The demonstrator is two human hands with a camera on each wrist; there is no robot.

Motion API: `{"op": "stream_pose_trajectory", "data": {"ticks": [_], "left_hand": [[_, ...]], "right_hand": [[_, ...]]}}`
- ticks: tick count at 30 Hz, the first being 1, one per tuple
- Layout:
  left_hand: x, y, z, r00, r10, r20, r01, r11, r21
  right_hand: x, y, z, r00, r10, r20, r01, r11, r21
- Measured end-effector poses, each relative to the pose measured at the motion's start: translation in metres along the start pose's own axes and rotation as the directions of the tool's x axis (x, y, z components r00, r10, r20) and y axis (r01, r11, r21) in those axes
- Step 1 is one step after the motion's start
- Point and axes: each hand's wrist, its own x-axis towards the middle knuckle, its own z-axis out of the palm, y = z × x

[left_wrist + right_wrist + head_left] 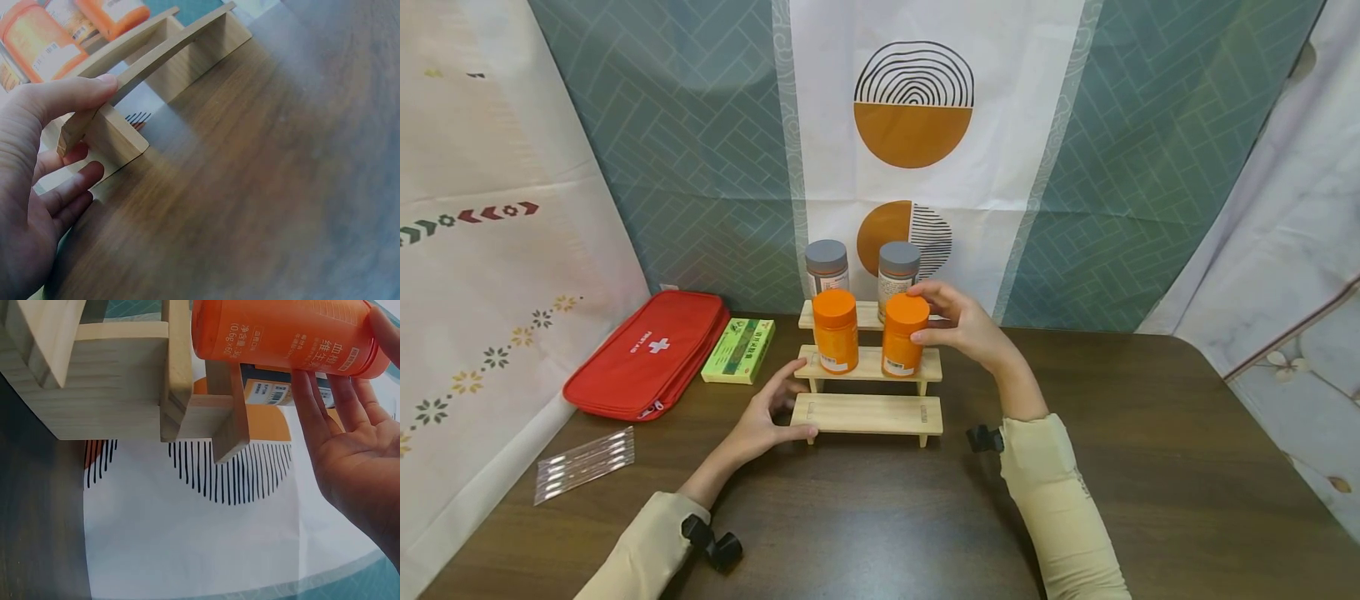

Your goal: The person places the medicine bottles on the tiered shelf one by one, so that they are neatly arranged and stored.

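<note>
A three-tier wooden stand (867, 413) stands on the table near the back curtain. My left hand (762, 427) grips its left end, with the thumb (94, 92) on the lowest board's edge and the other fingers round the end. On the middle tier, my right hand (967, 327) holds the right orange pill bottle (902, 343) near its cap between thumb and fingers. That bottle is upright, its base at the middle board. Beside it on the left stands a second orange bottle (837, 337). Two grey-capped bottles (826, 257) occupy the top tier, partly hidden behind the orange ones.
Left of the stand lie a green-yellow medicine box (739, 350) and a red first-aid pouch (647, 354). A clear pack of cotton swabs (585, 463) is nearer the table's left edge. Patterned curtains (700, 150) hang behind the brown table (880, 525).
</note>
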Motion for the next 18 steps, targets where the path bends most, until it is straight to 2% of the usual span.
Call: {"op": "stream_pose_trajectory", "data": {"ticks": [6,18], "left_hand": [[0.0003,-0.0008,0.0000,1.000,-0.003,0.002,0.003,1.000,-0.001],[-0.0003,-0.0009,-0.0001,1.000,-0.008,0.005,0.008,1.000,-0.006]], "right_hand": [[0.0035,0.0033,0.0033,1.000,0.007,0.019,-0.007,1.000,-0.002],[0.0043,0.0076,0.0047,1.000,0.004,-0.009,-0.005,0.999,-0.049]]}}
